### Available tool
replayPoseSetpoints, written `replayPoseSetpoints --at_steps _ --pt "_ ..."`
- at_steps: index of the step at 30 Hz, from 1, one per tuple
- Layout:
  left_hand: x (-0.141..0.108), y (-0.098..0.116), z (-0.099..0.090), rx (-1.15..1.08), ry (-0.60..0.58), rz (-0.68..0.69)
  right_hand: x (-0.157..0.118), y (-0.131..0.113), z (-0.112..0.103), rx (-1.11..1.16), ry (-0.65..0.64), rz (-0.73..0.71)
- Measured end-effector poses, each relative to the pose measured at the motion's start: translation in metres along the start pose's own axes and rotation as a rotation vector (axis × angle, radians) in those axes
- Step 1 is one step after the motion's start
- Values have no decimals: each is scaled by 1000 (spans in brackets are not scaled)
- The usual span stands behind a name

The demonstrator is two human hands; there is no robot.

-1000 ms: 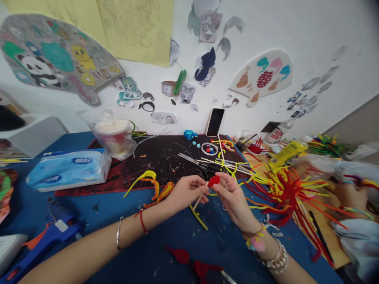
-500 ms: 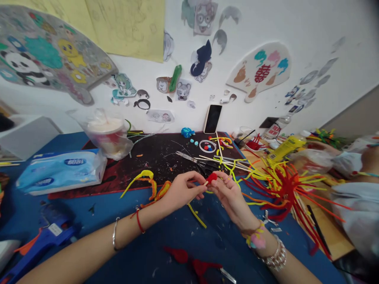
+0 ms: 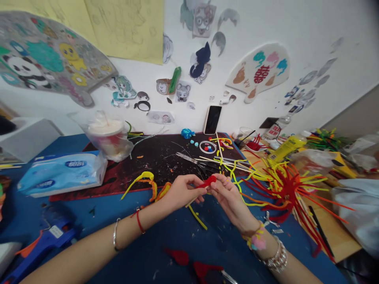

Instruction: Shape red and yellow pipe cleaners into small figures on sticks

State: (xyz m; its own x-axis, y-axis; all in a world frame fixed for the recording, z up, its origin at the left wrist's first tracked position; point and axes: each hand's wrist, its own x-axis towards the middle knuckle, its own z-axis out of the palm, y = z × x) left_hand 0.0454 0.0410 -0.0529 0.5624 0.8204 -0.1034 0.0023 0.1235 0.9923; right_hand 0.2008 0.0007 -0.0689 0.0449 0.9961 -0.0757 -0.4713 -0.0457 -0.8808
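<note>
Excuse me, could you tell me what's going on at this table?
A person is working with both bare hands over a blue table. The left hand pinches a thin stick, and the right hand holds a small red piece at its end. A heap of red and yellow pipe cleaners lies to the right, and scissors lie on a dark mat.
</note>
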Motion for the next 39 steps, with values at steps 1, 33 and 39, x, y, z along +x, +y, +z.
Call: replayPoseSetpoints --at_steps 1,33,39 --pt "0 0 0 -2 -8 -9 0 0 0 -4 -1 -1" --pt "14 -27 -10 318 -22 15 25 19 -34 -1584 -236 -681" --pt "8 -20 -7 353 -11 -24 29 20 -39 -1549 -221 -703"
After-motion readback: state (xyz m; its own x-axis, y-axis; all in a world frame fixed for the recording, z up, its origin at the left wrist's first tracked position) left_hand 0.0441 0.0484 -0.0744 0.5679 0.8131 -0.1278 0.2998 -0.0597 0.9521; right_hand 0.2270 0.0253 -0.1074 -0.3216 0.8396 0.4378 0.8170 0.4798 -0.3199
